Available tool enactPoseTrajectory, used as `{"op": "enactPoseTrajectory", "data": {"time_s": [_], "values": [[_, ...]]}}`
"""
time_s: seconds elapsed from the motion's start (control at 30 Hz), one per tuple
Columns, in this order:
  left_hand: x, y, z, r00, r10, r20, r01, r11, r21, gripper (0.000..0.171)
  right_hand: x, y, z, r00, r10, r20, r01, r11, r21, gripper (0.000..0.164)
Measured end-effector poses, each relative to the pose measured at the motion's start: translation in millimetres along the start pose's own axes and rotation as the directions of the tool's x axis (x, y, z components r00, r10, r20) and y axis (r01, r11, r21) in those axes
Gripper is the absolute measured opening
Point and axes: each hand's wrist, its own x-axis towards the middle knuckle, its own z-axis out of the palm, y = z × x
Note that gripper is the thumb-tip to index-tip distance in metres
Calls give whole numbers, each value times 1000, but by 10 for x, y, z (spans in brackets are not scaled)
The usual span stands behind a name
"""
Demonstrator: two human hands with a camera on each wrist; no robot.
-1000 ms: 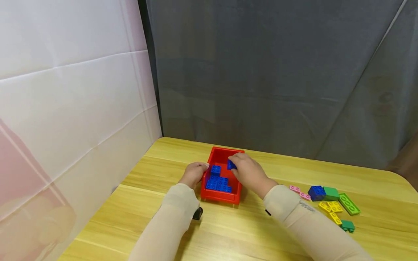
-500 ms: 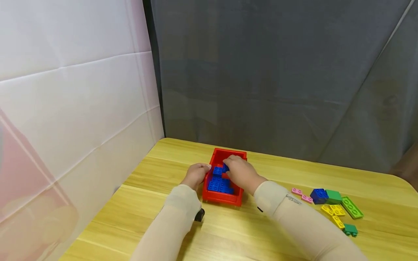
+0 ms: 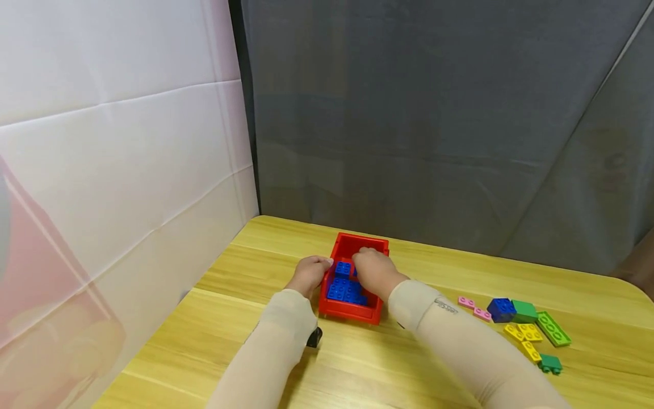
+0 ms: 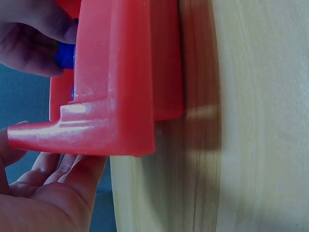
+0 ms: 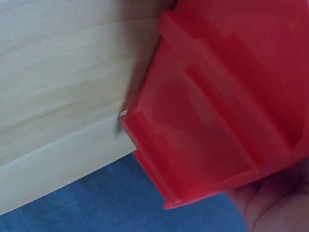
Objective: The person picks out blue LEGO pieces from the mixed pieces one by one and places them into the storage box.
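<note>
A red bin stands on the wooden table, with several blue bricks lying inside. My left hand grips the bin's left side, its thumb at the rim; in the left wrist view the fingers of that left hand rest along the outer wall. Reaching over the right wall, my right hand is down inside the bin. It pinches a blue brick, seen at the fingertips in the left wrist view. In the head view the hand covers most of this brick.
Right of the bin lie pink bricks, a blue block, a green block, a light green plate brick, yellow bricks and a dark green brick. A grey curtain hangs behind the table.
My right hand has moved left and lower into the bin with the blue brick. The left hand keeps its grip on the bin. The head view has shifted slightly.
</note>
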Motion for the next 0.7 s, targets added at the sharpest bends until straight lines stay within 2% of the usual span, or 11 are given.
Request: {"op": "enactPoseTrajectory", "data": {"time_s": [0.33,0.53,0.7], "values": [[5,6,26,1000,12,-3,-12,1000,4,29,43,31,32,997,40,66,-39,999,-7,23],[-3,11,34,999,47,-7,-47,998,35,29,71,43,46,997,36,73,-34,999,-33,23],[-16,13,49,999,31,-10,-31,999,32,27,87,49,75,995,50,86,-50,999,-10,23]]}}
